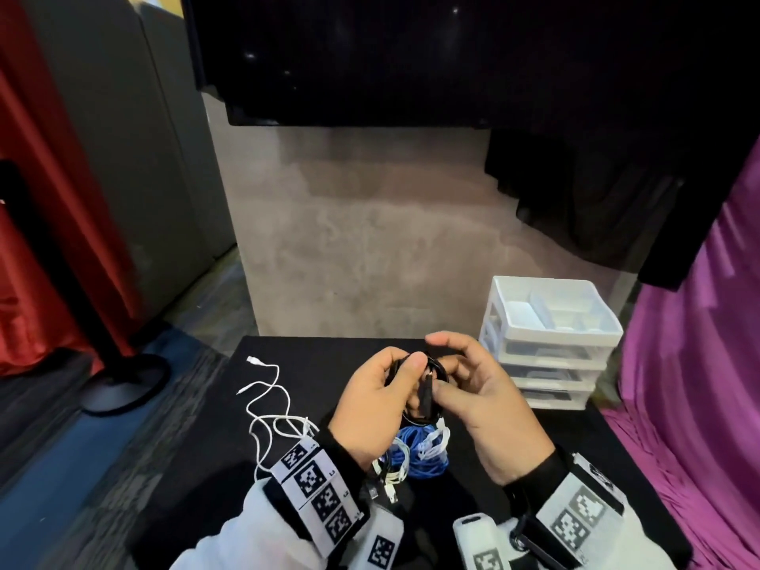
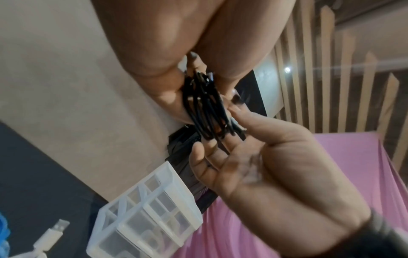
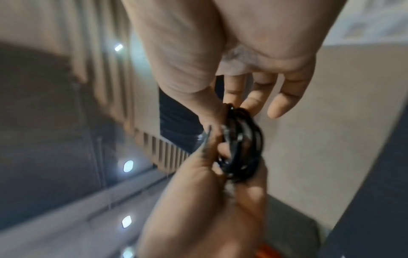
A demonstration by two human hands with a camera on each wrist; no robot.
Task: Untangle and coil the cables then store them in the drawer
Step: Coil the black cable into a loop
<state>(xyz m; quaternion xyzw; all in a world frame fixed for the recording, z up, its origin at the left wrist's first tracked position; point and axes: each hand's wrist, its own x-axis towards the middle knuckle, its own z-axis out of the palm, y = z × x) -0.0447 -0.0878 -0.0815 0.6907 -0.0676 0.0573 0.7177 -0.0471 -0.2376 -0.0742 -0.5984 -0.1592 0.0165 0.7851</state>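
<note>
Both hands: left hand [image 1: 372, 409], right hand [image 1: 485, 409] grip black cable coil [image 1: 427, 388].

A: Where does the head view look from?

B: From above and behind the black table [image 1: 534, 466], facing forward and down. The white drawer unit [image 1: 551, 335] stands at the table's far right corner; the wall is beyond it.

A: And the left wrist view?

B: Very close, looking along the left hand [image 2: 167, 52] at the black cable coil [image 2: 205, 108]. It faces toward the drawer unit [image 2: 143, 214], which shows tilted in the lower part of that picture.

A: The right wrist view?

B: Equally close, blurred, looking along the right hand [image 3: 220, 52] away from the drawer unit.

A: What do they share?

B: All three show both hands and the coil [image 3: 243, 148]. The head and left wrist views both show the drawer unit.
</note>
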